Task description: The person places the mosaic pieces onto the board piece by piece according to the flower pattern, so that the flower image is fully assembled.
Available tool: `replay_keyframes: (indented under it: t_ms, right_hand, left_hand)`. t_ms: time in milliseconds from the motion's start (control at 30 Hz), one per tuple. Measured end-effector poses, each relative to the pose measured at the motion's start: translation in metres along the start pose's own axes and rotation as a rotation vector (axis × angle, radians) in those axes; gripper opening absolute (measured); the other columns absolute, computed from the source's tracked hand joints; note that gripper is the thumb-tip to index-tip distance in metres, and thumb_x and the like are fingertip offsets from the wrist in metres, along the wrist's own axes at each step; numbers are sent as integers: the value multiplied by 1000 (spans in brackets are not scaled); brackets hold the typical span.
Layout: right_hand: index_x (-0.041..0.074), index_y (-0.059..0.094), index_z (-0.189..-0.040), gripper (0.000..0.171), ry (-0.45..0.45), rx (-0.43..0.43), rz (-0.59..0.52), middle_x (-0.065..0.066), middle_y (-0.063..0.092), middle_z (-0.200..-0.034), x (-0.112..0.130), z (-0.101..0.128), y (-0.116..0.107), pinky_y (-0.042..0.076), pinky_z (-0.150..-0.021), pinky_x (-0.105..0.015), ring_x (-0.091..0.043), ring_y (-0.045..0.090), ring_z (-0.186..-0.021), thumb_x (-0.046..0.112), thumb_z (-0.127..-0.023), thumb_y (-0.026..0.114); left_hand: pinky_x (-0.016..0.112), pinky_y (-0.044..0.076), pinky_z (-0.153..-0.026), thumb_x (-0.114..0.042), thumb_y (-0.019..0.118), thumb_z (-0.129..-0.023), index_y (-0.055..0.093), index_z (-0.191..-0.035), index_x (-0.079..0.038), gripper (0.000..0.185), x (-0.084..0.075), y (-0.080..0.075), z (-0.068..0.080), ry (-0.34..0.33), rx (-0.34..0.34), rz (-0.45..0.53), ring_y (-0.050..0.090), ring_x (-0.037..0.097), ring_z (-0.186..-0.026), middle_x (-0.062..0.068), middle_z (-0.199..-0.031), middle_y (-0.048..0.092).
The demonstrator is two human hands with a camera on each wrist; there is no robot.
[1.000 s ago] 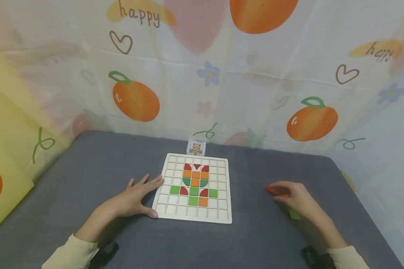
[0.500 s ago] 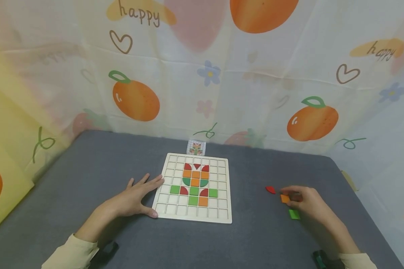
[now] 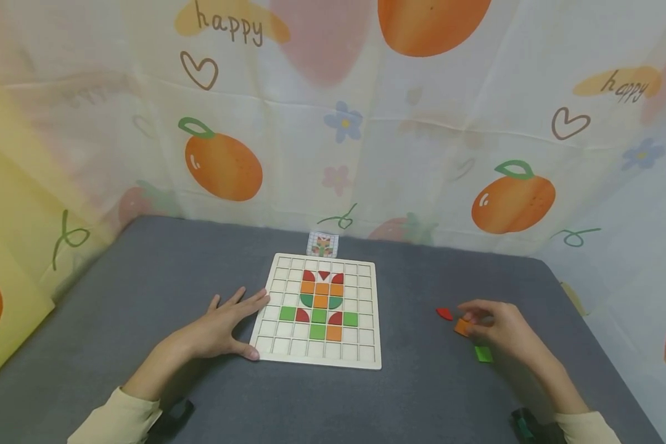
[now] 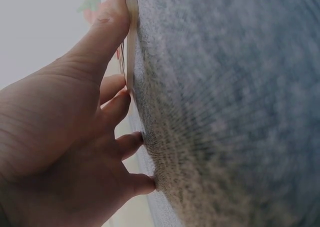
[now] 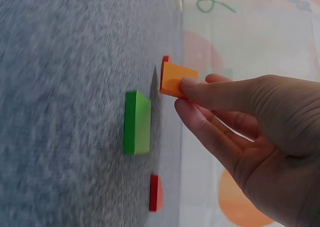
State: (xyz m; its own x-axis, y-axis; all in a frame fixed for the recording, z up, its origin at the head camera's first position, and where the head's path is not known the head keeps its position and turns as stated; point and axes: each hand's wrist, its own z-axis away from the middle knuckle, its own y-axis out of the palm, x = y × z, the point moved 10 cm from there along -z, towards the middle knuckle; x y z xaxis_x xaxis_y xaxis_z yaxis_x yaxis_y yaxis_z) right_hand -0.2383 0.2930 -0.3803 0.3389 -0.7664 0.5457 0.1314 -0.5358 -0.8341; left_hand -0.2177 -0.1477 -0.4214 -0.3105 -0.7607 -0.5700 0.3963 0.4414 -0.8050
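Observation:
A wooden grid board (image 3: 366, 357) lies on the grey table, with red, orange and green tiles set in its middle cells. My left hand (image 3: 222, 327) rests flat on the table, fingers straight, thumb (image 4: 107, 29) and fingertips against the board's left edge (image 4: 131, 47). To the right of the board my right hand (image 3: 496, 327) pinches an orange square tile (image 3: 462, 327) (image 5: 176, 80) at its fingertips, tilted just off the table. A green square tile (image 3: 483, 353) (image 5: 137, 122) lies beside it. A red tile (image 3: 444, 314) lies just left of the hand; a red tile (image 5: 155, 192) also shows in the right wrist view.
A small pattern card (image 3: 323, 244) leans at the table's back edge behind the board. A fruit-print cloth (image 3: 333, 123) walls the table at the back and both sides. Grey tabletop (image 3: 422, 394) stretches in front of the board and between the hands.
My right hand drew back off the red tile, moved right to the orange tile, took it in its fingertips and tilted it up. The left hand and board stayed still.

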Motion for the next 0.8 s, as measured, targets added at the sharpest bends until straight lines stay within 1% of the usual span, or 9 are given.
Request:
replay_keyframes:
  t_ms: [67, 267, 400, 500, 567, 733, 800]
  right_hand:
    - [1, 70, -113, 34, -13, -1, 2, 2, 70, -89, 4, -3, 1, 55, -67, -24, -8, 65, -79, -1, -79, 77]
    - [3, 71, -113, 33, -25, 13, -42, -1, 71, -93, 13, -11, 8, 56, -69, -24, -9, 66, -82, -1, -80, 76]
    - [2, 71, -111, 32, -77, 14, -60, -2, 72, -94, 24, -18, 15, 56, -69, -26, -10, 66, -83, -2, -80, 76]
    - [-1, 71, -111, 32, -122, 32, -74, -2, 71, -93, 33, -22, 22, 56, -70, -27, -12, 66, -83, -2, -80, 76]
    - [-1, 70, -112, 32, -136, 31, -79, -2, 71, -93, 37, -24, 25, 56, -70, -26, -12, 66, -83, -3, -80, 76]
    - [2, 72, -110, 32, -152, -32, -88, -1, 71, -94, 46, -29, 25, 56, -72, -26, -14, 67, -84, -4, -78, 77]
    - [2, 71, -110, 32, -160, -42, -92, -1, 71, -94, 51, -32, 27, 56, -73, -26, -15, 67, -84, -3, -79, 77]
  left_hand:
    - [75, -3, -103, -51, 82, -66, 30, -154, -9, 111, 0, 0, 0, 1, 0, 2, 6, 50, -145, 15, -161, 23]
    - [76, -2, -103, -51, 83, -66, 31, -154, -8, 111, 1, 0, 0, 1, -3, -6, 7, 51, -145, 15, -160, 23]
    - [76, -1, -103, -51, 83, -66, 31, -154, -8, 111, 0, -1, 1, 3, -8, -12, 8, 51, -145, 15, -160, 24]
    - [76, -1, -103, -50, 83, -66, 31, -154, -8, 111, -1, 0, 3, 3, -8, -18, 8, 51, -145, 15, -160, 24]
    - [77, 0, -102, -50, 83, -66, 32, -154, -7, 110, -3, 0, 4, 7, -8, -24, 9, 51, -144, 15, -160, 24]
    - [77, 1, -102, -49, 83, -66, 32, -154, -7, 110, -5, 0, 2, 10, 1, -45, 9, 51, -144, 14, -161, 23]
    - [77, 1, -103, -49, 83, -66, 31, -154, -8, 110, -4, -1, 2, -1, 6, -55, 9, 50, -145, 13, -161, 23]
